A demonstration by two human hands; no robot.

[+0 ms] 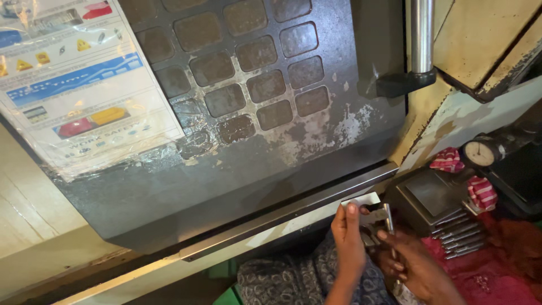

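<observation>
My left hand (347,231) pinches a small metal part against the jaws of a steel caliper (379,217), low and right of centre. My right hand (412,261) grips the caliper's body just below, thumb on its slide. Both hands sit over my patterned dark trousers (293,277). The small part between the jaws is mostly hidden by my fingers.
A dark machine door (237,135) with a grid of worn window panes fills the upper middle, a plastic-covered poster (73,79) at its left. A chrome handle bar (422,39) is upper right. At right lie a grey metal block (435,197), a dial gauge (480,152) and red cloth (491,265).
</observation>
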